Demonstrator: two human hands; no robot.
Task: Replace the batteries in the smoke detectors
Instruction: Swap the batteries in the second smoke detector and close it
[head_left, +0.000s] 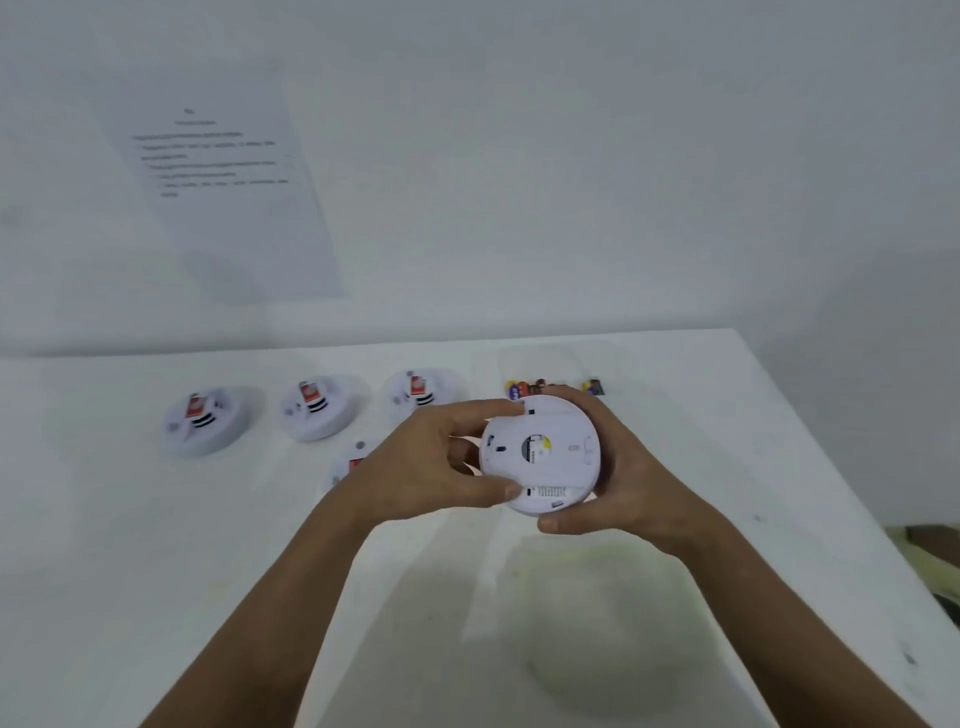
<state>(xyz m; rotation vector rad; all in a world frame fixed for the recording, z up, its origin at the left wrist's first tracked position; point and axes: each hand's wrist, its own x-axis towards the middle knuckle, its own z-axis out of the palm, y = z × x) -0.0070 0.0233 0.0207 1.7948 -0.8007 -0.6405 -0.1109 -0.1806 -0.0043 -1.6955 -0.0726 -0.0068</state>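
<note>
I hold a round white smoke detector (540, 454) above the table, its back plate facing me. My left hand (421, 467) grips its left rim with thumb and fingers. My right hand (623, 478) wraps its right rim and underside. Three white detectors lie in a row at the back, each with a red battery showing: left one (202, 423), middle one (317, 408), right one (421, 395). Another detector (350, 462) lies partly hidden behind my left hand. A clear bag of batteries (550, 371) lies behind the held detector.
The white table (156, 571) meets a white wall at the back, and its right edge (831, 457) runs diagonally. A printed sheet of paper (218, 171) hangs on the wall. A brown object (930, 540) sits beyond the table's right edge.
</note>
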